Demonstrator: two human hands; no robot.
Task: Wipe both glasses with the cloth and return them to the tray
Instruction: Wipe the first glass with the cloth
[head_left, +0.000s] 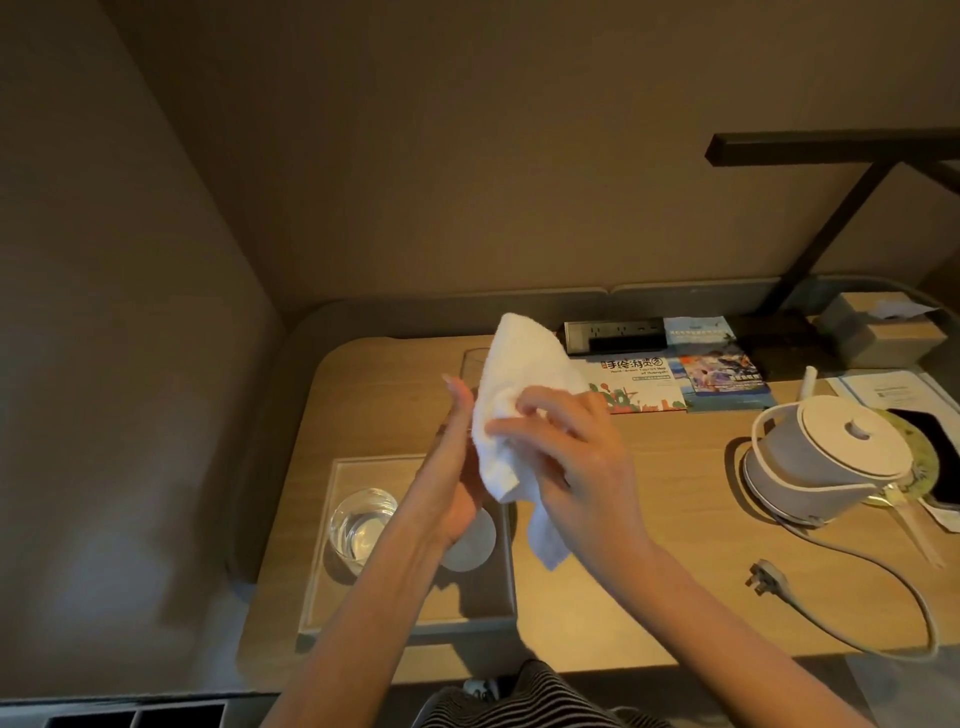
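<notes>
My left hand (457, 467) holds a clear glass (474, 366) up above the tray; only the glass's upper left edge shows past the cloth. A white cloth (514, 395) is draped over the glass, and my right hand (566, 447) grips the cloth against it, with a loose end hanging below. A second clear glass (361, 525) stands upright in the left part of the pale rectangular tray (374, 462). A white round coaster (470, 545) lies in the tray's right part, partly under my left wrist.
On the wooden desk (649, 545), a grey and white kettle (810, 457) stands at the right with its cord and plug (766, 577) trailing forward. Brochures (691, 384), a power strip (615, 335) and a tissue box (878, 332) lie along the back. Walls close in behind and on the left.
</notes>
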